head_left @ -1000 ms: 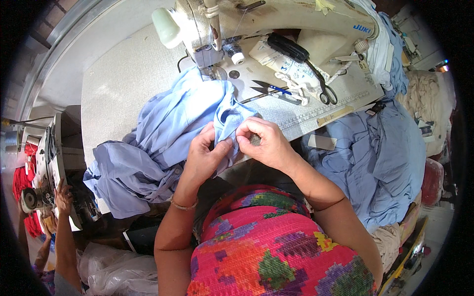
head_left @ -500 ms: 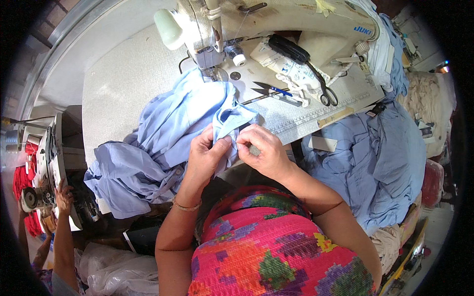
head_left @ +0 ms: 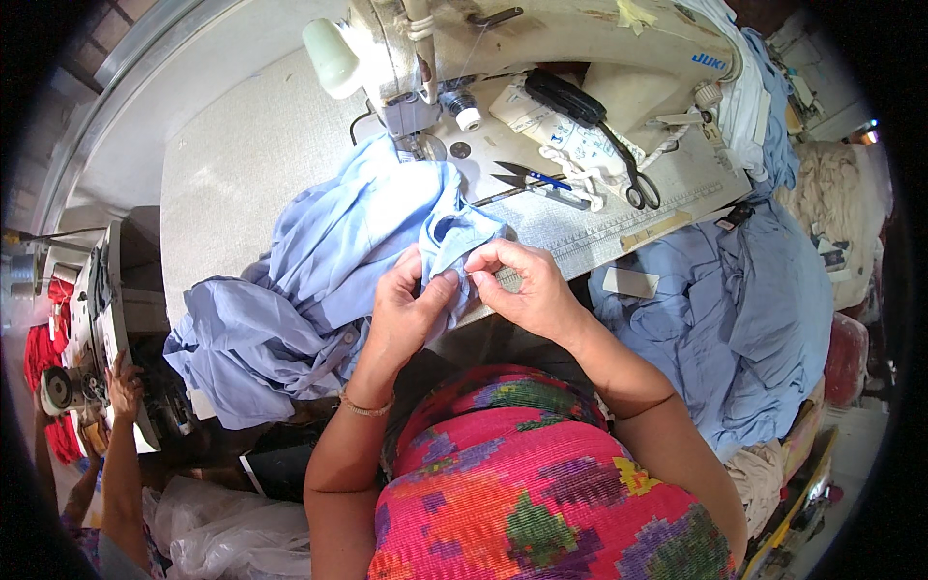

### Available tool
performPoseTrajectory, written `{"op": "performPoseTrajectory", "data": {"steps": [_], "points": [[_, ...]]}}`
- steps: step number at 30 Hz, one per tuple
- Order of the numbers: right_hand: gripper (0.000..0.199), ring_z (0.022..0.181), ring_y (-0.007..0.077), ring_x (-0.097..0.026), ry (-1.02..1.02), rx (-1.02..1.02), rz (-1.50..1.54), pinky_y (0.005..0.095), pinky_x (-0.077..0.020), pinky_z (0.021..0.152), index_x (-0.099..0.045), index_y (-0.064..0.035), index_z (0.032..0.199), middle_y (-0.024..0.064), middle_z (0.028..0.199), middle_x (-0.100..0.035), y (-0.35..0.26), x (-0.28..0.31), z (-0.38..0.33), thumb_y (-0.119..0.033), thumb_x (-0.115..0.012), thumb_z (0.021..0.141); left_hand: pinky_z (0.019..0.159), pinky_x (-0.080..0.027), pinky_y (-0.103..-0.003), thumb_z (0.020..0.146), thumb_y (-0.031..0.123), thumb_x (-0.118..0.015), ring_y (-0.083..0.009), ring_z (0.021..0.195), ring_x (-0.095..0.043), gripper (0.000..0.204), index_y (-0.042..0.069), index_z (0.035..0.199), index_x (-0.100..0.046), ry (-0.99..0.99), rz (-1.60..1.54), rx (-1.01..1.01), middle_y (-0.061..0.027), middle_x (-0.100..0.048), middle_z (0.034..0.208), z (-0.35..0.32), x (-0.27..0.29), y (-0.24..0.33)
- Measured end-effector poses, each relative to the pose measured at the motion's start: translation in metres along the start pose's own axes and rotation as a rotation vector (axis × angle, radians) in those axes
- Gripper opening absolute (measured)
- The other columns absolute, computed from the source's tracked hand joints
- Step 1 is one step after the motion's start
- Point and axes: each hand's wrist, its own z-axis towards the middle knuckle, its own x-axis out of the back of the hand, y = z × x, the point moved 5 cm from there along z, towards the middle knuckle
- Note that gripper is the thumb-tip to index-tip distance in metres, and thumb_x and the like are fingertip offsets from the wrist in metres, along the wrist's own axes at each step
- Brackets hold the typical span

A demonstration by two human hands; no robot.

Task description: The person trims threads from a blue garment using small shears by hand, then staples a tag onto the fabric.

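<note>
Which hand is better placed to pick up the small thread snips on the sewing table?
Right. The right hand lies nearer the thread snips, with bare table between. The left hand grips the blue garment, farther away.

The sewing machine (head_left: 541, 48) stands at the far side of the table (head_left: 242, 164). A shirt (head_left: 319, 280) lies heaped in front of it, spilling over the table's near left edge. Both hands meet at the shirt's right end, left hand (head_left: 406, 314) beside right hand (head_left: 527, 290). Behind them lie snips (head_left: 532, 179), with scissors (head_left: 599, 130) farther right. More cloth (head_left: 735, 319) hangs off the right
</note>
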Motion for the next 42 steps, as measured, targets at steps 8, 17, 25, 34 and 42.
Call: {"op": "performPoseTrajectory", "data": {"steps": [8,17,25,34,42], "points": [[0.012,0.065,0.0188,-0.060,-0.062,-0.053,-0.023,0.0293,-0.0482,0.062,-0.058,0.0027,0.085,0.0125,0.072,-0.061,0.000,0.001,0.003,-0.009,-0.059,0.082,0.082,-0.040,-0.027,0.079,0.001,-0.057,-0.0151,0.089,-0.052,0.014,-0.002,0.092,-0.063,-0.005,0.064,-0.047,-0.0056,-0.057,0.091,0.000,0.000,0.003],[0.010,0.061,0.0216,-0.062,-0.095,-0.087,-0.143,0.0328,-0.0479,0.056,-0.058,0.0005,0.080,0.0144,0.070,-0.061,0.000,0.000,0.007,-0.009,-0.061,0.077,0.081,-0.041,-0.029,0.078,0.001,-0.057,-0.0210,0.088,-0.054,0.016,-0.002,0.092,-0.063,-0.023,0.233,-0.170,-0.0100,-0.057,0.092,0.002,-0.004,0.009],[0.004,0.063,0.0090,-0.053,-0.081,-0.118,-0.086,0.0252,-0.0463,0.060,-0.058,0.0010,0.079,0.0040,0.069,-0.058,0.005,0.002,0.008,-0.001,-0.059,0.075,0.083,-0.041,-0.030,0.077,0.002,-0.057,-0.0226,0.092,-0.055,0.017,-0.003,0.092,-0.062,-0.048,0.249,-0.166,-0.0112,-0.057,0.095,0.001,-0.004,0.010],[0.011,0.066,0.0118,-0.055,-0.104,-0.217,0.071,0.0266,-0.0465,0.064,-0.058,0.0021,0.082,0.0078,0.071,-0.059,0.015,0.008,0.007,-0.008,-0.059,0.084,0.088,-0.039,-0.031,0.078,0.002,-0.056,-0.0224,0.098,-0.054,0.018,-0.003,0.094,-0.063,-0.061,0.183,-0.078,-0.0112,-0.058,0.102,0.001,-0.001,0.006],[0.016,0.068,0.0176,-0.058,-0.192,-0.108,-0.027,0.0304,-0.0462,0.064,-0.059,0.0028,0.087,0.0130,0.074,-0.060,0.008,0.006,0.008,-0.013,-0.059,0.086,0.089,-0.038,-0.031,0.079,0.003,-0.057,-0.0218,0.099,-0.053,0.018,-0.002,0.095,-0.064,-0.078,0.184,-0.086,-0.0112,-0.058,0.103,0.001,0.000,0.006]]}}
